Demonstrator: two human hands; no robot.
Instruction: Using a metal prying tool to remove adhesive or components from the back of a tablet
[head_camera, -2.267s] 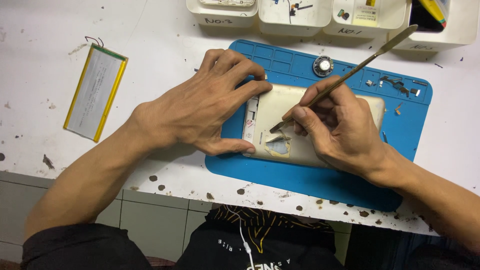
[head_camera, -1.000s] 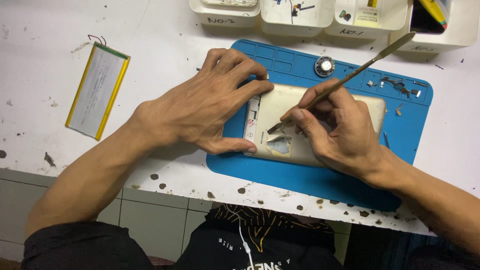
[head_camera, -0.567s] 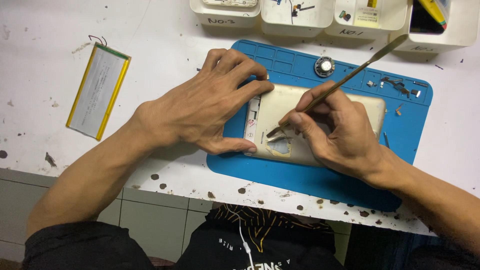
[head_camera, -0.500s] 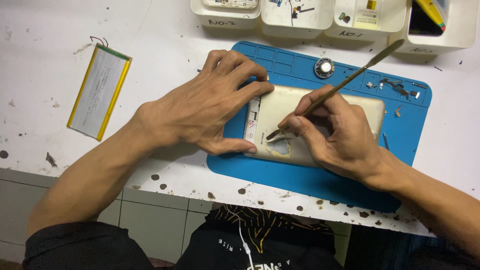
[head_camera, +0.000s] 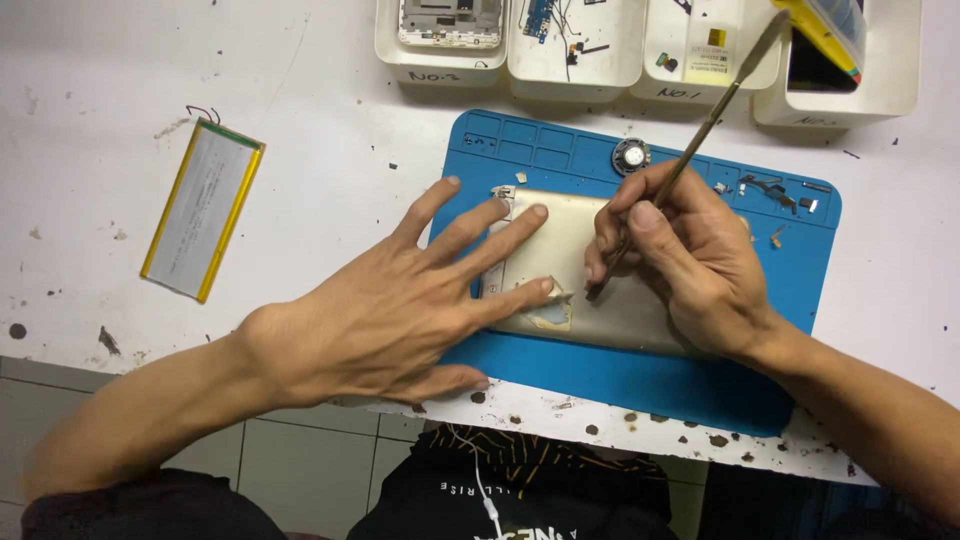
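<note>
A gold phone back (head_camera: 575, 270) lies flat in the middle of a blue mat (head_camera: 620, 375) on a white table (head_camera: 300, 130). The left hand (head_camera: 400, 305) lies open on it, fingers spread, pressing down its end at 9 o'clock. The right hand (head_camera: 690, 255) pinches a thin metal poking tool (head_camera: 700, 125) like a pencil. The tip touches the gold back near its middle, and the far end points up to 1 o'clock.

Much of the taking apart looks done. A flat silver battery (head_camera: 203, 208) with yellow edges lies alone, well away at 9 o'clock. A small round speaker (head_camera: 631, 156) and tiny bits sit on the mat at 12 and 1 o'clock. White boxes (head_camera: 575, 50) at 12 o'clock hold more parts. The prying on the gold back does not look finished.
</note>
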